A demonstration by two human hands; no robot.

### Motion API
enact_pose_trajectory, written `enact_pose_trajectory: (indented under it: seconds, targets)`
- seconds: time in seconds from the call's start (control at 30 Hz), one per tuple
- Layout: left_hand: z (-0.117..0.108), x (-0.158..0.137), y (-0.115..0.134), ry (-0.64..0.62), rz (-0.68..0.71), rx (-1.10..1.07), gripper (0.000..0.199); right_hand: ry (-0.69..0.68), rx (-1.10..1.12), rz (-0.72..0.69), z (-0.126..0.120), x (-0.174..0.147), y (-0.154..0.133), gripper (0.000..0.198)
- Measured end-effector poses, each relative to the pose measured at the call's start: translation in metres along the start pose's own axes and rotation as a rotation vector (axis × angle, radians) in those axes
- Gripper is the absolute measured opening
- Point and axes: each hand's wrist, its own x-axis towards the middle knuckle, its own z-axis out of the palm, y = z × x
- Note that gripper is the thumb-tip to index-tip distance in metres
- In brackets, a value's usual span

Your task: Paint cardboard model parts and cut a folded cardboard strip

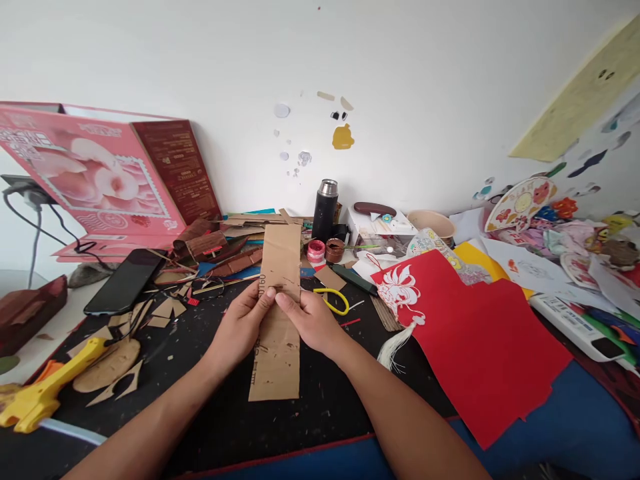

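Observation:
A long strip of brown cardboard (pixel 280 257) is held upright over the black table mat, its printed lettering along the left side. My left hand (pixel 246 317) grips its left edge, with the thumb lying on the front face. From the other side, my right hand (pixel 313 319) holds the right edge, and the two thumbs nearly meet at the middle. The fingers behind the strip are hidden. Close to my right hand lies a yellow bent strip (pixel 336 299), with a dark green-handled tool (pixel 353 277) beyond it.
A yellow glue gun (pixel 60 387), cardboard scraps (pixel 167 308) and a phone (pixel 125 281) lie at left. Behind the strip stand a black thermos (pixel 325 210) and small paint jars (pixel 316 252). Red sheets (pixel 490 347) cover the right side. A pink box (pixel 100 173) leans at back left.

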Motion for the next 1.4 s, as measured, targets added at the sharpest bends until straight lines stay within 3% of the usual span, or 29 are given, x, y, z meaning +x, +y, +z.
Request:
enact_pose_trajectory:
  seconds: [0.27,0.43,0.7,0.97,1.23,1.4]
  targets:
    - [-0.005,0.0,0.014,-0.061,-0.056,-0.007,0.055,-0.037,0.017,0.09,-0.001,-0.002,-0.001,0.065]
    - [-0.005,0.001,0.011,-0.08,-0.1,-0.082,0.056,-0.007,-0.066,0.016,-0.001,-0.002,-0.008,0.059]
    - [-0.005,0.0,0.0,-0.034,0.018,-0.039,0.048,0.022,-0.207,-0.028,0.001,-0.001,-0.005,0.051]
    - [0.001,0.0,0.003,0.005,-0.076,-0.044,0.061,0.015,-0.113,0.015,-0.001,0.001,-0.001,0.052]
    - [-0.003,-0.001,0.011,-0.011,-0.064,-0.051,0.061,-0.026,-0.017,0.112,-0.002,-0.001,-0.001,0.065]
    - [-0.001,-0.002,0.009,-0.048,-0.012,-0.055,0.059,0.021,-0.059,0.028,0.0,-0.001,-0.002,0.061]
